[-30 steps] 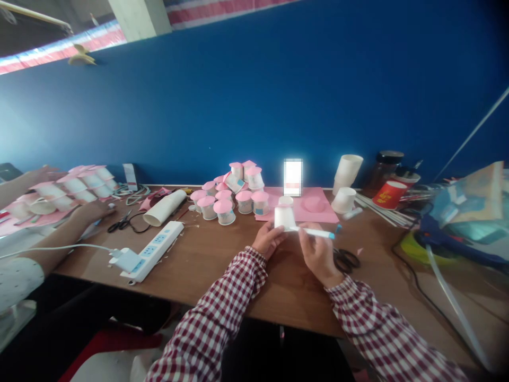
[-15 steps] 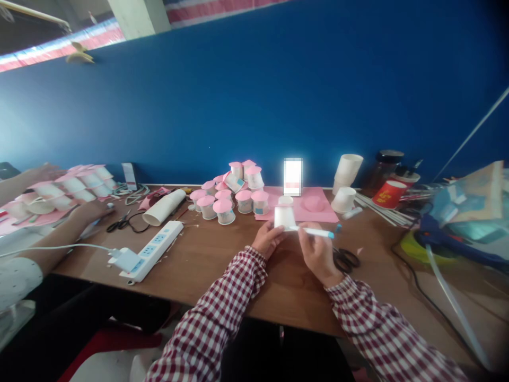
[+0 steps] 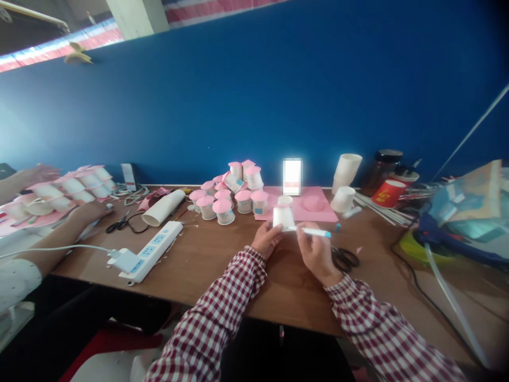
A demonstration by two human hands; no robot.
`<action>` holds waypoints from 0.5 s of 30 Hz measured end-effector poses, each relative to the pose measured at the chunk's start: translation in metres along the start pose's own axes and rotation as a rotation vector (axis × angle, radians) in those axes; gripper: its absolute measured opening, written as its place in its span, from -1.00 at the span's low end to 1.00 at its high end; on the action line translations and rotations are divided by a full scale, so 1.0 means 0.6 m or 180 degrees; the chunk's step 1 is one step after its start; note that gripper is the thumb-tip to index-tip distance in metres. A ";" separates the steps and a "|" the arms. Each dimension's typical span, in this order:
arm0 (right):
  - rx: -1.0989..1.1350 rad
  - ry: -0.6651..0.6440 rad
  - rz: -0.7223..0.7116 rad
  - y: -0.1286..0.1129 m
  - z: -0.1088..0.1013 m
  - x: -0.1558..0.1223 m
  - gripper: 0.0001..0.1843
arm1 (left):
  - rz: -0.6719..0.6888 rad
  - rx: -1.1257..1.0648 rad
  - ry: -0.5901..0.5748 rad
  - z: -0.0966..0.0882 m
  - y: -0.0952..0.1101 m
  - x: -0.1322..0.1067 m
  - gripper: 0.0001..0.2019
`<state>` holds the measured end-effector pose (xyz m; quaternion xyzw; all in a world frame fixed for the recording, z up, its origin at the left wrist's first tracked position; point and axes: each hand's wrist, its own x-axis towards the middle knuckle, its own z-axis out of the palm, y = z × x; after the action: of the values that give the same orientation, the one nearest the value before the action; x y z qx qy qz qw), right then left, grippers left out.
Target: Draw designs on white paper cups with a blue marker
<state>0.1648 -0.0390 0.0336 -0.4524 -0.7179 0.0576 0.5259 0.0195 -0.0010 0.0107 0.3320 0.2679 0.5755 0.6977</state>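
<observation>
My left hand is closed around a small white paper cup, held upside down just above the wooden table. My right hand grips a white marker with a blue end; its tip rests against the cup's lower edge. Behind the cup lies a pink sheet with a pink round piece on it. A heap of pink-topped cups stands to the left of the sheet.
Black scissors lie right of my right hand. A white power strip, a lying stack of cups and other scissors are at left. Another person's arms work among more cups. White cup stacks, a red cup and a glue gun sit right.
Almost nothing has moved. Both hands with the cup and marker have shifted very slightly up and to the left.
</observation>
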 end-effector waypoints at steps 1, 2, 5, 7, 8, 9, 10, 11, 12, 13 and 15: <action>-0.0003 0.0001 0.0003 0.000 0.000 0.000 -0.80 | 0.0003 0.0005 0.0002 0.000 0.000 0.000 -0.65; -0.0006 0.0001 0.0003 0.001 0.000 0.000 -0.80 | 0.0006 0.0010 0.0006 -0.001 -0.001 0.001 -0.65; -0.0006 -0.0002 0.0003 0.000 -0.001 0.000 -0.79 | -0.0001 0.0032 0.0037 -0.001 -0.001 0.001 -0.65; 0.0017 0.0009 0.0003 -0.002 -0.001 0.000 -0.79 | -0.0019 0.0051 0.0044 -0.001 0.000 0.000 -0.65; 0.0034 0.0018 -0.0004 -0.003 -0.002 0.001 -0.79 | -0.0028 0.0059 0.0040 -0.001 0.000 0.000 -0.65; 0.0049 0.0032 -0.0012 -0.003 -0.002 0.001 -0.79 | -0.0037 0.0063 0.0034 -0.001 0.000 0.000 -0.65; 0.0058 0.0038 -0.0016 -0.004 -0.003 0.001 -0.79 | -0.0041 0.0063 0.0029 -0.001 0.000 0.000 -0.65; 0.0058 0.0039 -0.0015 -0.004 -0.003 0.001 -0.79 | -0.0047 0.0060 0.0023 -0.001 0.000 0.000 -0.65; 0.0053 0.0044 -0.0011 -0.005 -0.003 0.001 -0.80 | -0.0056 0.0057 0.0020 -0.001 0.000 0.001 -0.65; 0.0043 0.0057 -0.0005 -0.005 -0.003 0.001 -0.80 | -0.0064 0.0055 0.0022 -0.001 0.000 0.001 -0.65; 0.0019 0.0081 0.0009 -0.004 -0.003 0.001 -0.79 | -0.0077 0.0059 0.0036 -0.002 0.000 0.001 -0.65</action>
<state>0.1647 -0.0409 0.0361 -0.4525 -0.7104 0.0548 0.5363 0.0189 0.0000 0.0101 0.3319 0.2811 0.5664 0.7000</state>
